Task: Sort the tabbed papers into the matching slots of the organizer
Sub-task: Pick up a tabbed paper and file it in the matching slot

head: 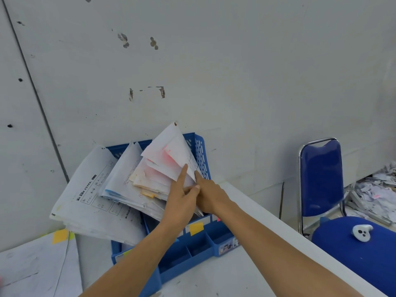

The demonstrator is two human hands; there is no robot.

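A blue organizer (192,251) stands on the table against the wall, its slots stuffed with leaning white papers (120,189). A yellow tab (196,228) and a pink tab (218,219) mark its front dividers. Both hands meet at the rightmost slot on an upright, pink-stained sheet (169,153). My left hand (182,202) presses a straight index finger against the sheet's front. My right hand (211,195) grips the sheet's lower right edge, its other fingers hidden behind the paper.
Loose sheets with a yellow tab (60,235) lie at the table's lower left. Right of the table stand a blue folding chair (321,179) and a blue seat (364,260) carrying a white controller (362,232). Paper scraps (377,194) cover the floor at far right.
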